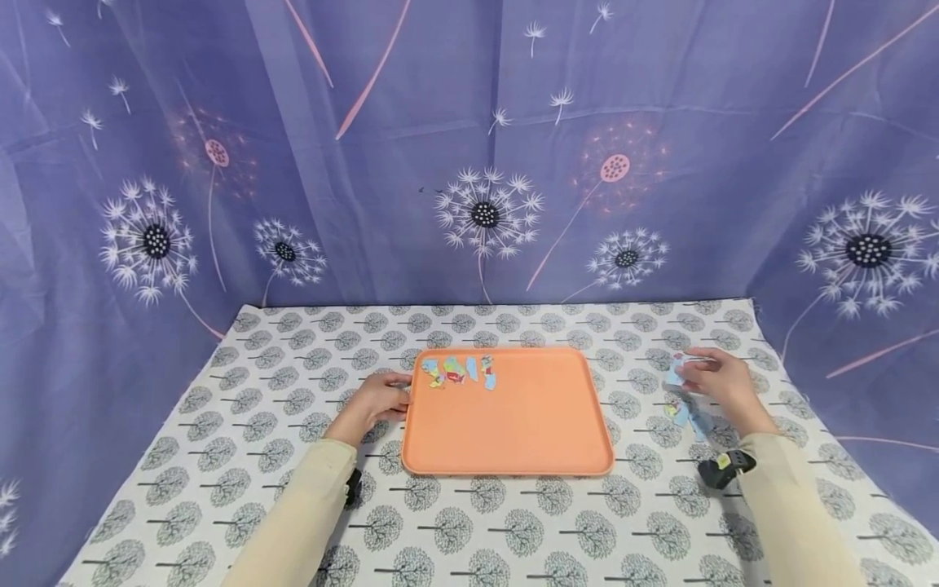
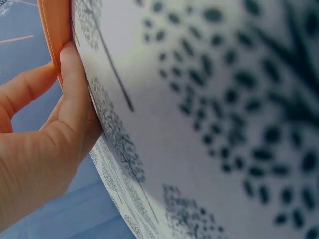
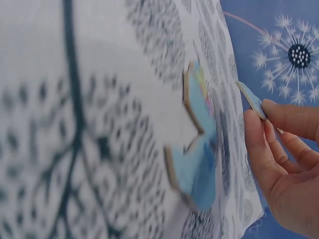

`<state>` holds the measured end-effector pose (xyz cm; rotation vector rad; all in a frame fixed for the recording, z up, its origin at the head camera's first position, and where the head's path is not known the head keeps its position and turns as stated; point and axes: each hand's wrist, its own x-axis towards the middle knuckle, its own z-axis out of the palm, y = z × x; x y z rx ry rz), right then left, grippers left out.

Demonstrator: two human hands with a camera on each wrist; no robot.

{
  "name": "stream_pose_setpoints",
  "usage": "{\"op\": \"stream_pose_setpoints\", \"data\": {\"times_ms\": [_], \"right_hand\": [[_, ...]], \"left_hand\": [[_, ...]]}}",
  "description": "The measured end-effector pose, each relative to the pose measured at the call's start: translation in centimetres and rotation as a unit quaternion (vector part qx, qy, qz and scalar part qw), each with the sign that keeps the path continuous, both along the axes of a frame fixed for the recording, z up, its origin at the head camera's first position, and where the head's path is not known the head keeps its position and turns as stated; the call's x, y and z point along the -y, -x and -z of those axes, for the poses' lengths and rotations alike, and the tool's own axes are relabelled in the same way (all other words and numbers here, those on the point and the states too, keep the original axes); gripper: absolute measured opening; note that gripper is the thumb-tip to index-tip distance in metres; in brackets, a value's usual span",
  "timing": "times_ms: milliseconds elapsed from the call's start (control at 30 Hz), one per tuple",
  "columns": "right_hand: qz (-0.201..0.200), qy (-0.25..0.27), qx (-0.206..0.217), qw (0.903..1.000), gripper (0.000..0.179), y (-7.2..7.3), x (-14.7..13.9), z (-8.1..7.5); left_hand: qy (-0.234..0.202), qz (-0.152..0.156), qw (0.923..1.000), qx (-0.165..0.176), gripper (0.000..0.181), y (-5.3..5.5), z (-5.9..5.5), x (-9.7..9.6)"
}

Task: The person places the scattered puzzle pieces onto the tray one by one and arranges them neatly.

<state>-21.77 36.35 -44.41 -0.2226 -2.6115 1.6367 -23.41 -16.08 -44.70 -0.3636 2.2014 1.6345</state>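
Observation:
An orange tray (image 1: 506, 432) lies on the tablecloth, with several small colourful puzzle pieces (image 1: 455, 368) in a row along its upper left. My left hand (image 1: 377, 399) grips the tray's left edge; in the left wrist view its thumb and fingers (image 2: 75, 89) meet the orange rim (image 2: 54, 30). To the right of the tray, my right hand (image 1: 722, 379) pinches a light blue puzzle piece (image 3: 251, 101) between thumb and fingers, tilted up from the cloth. Nearer me, beside that hand, blue puzzle pieces (image 3: 199, 169) lie on the cloth, close together or overlapping.
A white tablecloth (image 1: 455, 526) with grey tree prints covers the table. Behind and at both sides hangs a purple-blue curtain (image 1: 411, 179) with dandelion prints. A dark wrist strap (image 1: 726, 469) sits at the right sleeve.

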Motion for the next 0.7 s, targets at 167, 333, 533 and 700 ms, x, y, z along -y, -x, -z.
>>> {"op": "stream_pose_setpoints", "data": {"times_ms": [167, 333, 533, 700], "right_hand": [[-0.016, 0.038, -0.004, 0.9992, 0.059, 0.3, 1.3, -0.7], [-0.031, 0.051, -0.014, 0.9981, 0.057, 1.2, 2.9, -1.3], [-0.073, 0.026, -0.014, 0.9969, 0.053, 2.0, 4.5, -1.7], [-0.083, 0.038, -0.006, 0.9958, 0.05, 2.5, 5.7, -2.1]], "left_hand": [[0.001, 0.001, 1.0, 0.0, 0.051, 0.0, -0.1, -0.1], [0.002, -0.002, 1.0, -0.001, 0.051, 0.0, -0.1, -0.1], [0.001, -0.002, 1.0, -0.005, 0.051, -0.1, 0.1, -0.1], [0.001, 0.001, 1.0, -0.009, 0.051, -0.1, 0.1, -0.1]]}}
